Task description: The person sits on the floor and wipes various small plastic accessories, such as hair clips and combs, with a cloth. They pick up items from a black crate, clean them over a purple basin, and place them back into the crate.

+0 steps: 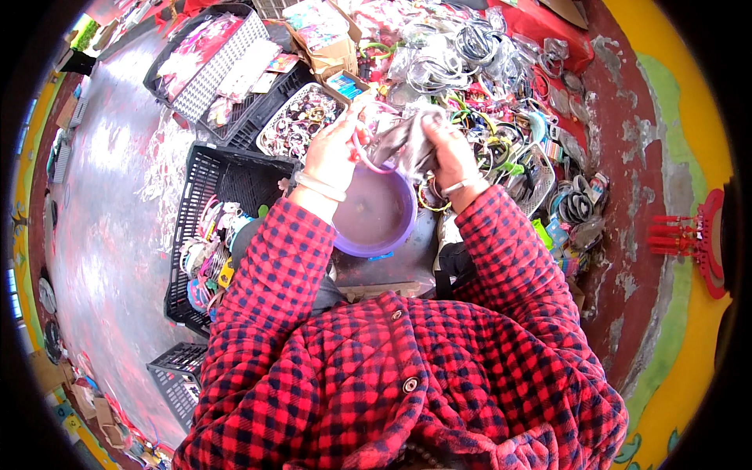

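Note:
My left hand (332, 150) is closed on a thin pink headband (361, 150), whose curve hangs toward the middle. A bunched grey cloth (409, 144) is gripped in my right hand (454, 153) and lies against or very near the headband; blur hides the exact contact. Both hands are raised over the far part of a round purple basin (411, 213) with murky greyish water in it.
A black crate (178, 258) of headbands stands at the left, a tray of small hair accessories (301, 117) beyond the basin. Bagged and loose headbands (470, 59) pile up at the far right. Left of them are a cardboard box (333, 55) and a grey basket (219, 78).

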A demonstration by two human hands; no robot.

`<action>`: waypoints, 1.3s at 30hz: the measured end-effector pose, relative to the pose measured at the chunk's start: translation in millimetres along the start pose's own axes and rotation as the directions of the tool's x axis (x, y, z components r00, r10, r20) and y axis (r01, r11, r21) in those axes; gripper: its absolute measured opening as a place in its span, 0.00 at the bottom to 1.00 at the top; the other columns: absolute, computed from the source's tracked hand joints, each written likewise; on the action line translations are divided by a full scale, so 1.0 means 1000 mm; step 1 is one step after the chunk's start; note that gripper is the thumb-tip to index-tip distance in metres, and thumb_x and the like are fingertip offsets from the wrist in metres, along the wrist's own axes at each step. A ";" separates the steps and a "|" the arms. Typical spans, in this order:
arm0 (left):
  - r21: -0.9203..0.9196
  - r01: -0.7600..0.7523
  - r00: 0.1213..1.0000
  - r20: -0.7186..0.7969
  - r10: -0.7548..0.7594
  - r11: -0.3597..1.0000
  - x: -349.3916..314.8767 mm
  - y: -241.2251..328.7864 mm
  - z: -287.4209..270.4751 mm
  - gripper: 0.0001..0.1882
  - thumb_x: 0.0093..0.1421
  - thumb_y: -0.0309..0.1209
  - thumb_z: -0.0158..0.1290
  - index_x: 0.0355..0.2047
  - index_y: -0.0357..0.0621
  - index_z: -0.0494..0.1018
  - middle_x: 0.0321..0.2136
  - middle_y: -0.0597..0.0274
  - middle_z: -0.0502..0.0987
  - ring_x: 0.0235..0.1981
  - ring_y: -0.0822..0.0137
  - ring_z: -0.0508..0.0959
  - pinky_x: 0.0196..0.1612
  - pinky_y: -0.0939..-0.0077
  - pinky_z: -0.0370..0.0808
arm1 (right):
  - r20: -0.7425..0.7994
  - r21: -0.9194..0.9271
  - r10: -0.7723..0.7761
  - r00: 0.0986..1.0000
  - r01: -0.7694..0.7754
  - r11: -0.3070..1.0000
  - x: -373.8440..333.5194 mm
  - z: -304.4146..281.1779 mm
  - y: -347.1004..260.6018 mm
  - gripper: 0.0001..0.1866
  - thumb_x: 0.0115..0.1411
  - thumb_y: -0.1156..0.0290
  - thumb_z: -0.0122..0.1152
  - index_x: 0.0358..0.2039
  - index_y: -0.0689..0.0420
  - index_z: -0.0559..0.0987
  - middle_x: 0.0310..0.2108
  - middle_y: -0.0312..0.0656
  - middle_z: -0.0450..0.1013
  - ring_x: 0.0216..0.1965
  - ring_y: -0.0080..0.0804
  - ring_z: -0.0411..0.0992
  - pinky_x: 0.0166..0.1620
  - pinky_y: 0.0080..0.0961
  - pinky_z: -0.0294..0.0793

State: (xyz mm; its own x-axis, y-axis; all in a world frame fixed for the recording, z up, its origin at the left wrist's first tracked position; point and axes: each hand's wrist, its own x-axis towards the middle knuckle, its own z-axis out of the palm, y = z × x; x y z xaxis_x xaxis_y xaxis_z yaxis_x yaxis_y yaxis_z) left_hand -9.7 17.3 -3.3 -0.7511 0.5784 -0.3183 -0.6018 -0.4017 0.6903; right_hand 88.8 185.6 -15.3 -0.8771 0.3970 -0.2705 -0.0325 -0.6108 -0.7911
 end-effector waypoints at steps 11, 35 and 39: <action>-0.018 -0.020 0.994 -0.107 0.018 1.000 -0.005 0.002 0.003 0.12 0.63 0.37 0.43 0.30 0.42 0.69 0.22 0.65 0.71 0.23 0.73 0.71 0.29 0.82 0.71 | 0.112 -0.475 -0.161 0.981 0.195 0.858 -0.005 0.009 -0.004 0.15 0.58 0.62 0.54 0.41 0.59 0.74 0.29 0.34 0.74 0.27 0.21 0.71 0.32 0.20 0.72; -0.151 0.192 0.981 0.070 -0.183 0.970 0.005 0.006 -0.007 0.11 0.62 0.32 0.43 0.30 0.37 0.69 0.23 0.61 0.72 0.24 0.72 0.72 0.26 0.82 0.69 | 0.557 -0.800 0.068 0.828 0.513 0.313 -0.019 0.020 -0.012 0.13 0.57 0.61 0.56 0.38 0.55 0.73 0.24 0.42 0.72 0.27 0.28 0.70 0.33 0.26 0.69; -0.064 0.058 0.982 0.181 -0.045 0.996 0.002 -0.014 -0.006 0.10 0.62 0.33 0.43 0.35 0.39 0.70 0.29 0.62 0.74 0.30 0.71 0.74 0.34 0.80 0.71 | 0.462 -0.816 -0.062 0.885 0.452 0.360 -0.024 0.030 -0.009 0.13 0.58 0.60 0.54 0.37 0.57 0.73 0.24 0.44 0.73 0.27 0.32 0.72 0.33 0.28 0.69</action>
State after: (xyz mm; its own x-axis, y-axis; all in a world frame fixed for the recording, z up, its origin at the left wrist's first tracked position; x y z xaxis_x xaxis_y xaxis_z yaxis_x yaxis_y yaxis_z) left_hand -4.6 19.5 -17.3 -0.6615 0.7149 -0.2264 -0.6603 -0.4122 0.6278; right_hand 95.7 161.2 14.4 -0.9954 0.0725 0.0633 -0.0165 0.5191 -0.8546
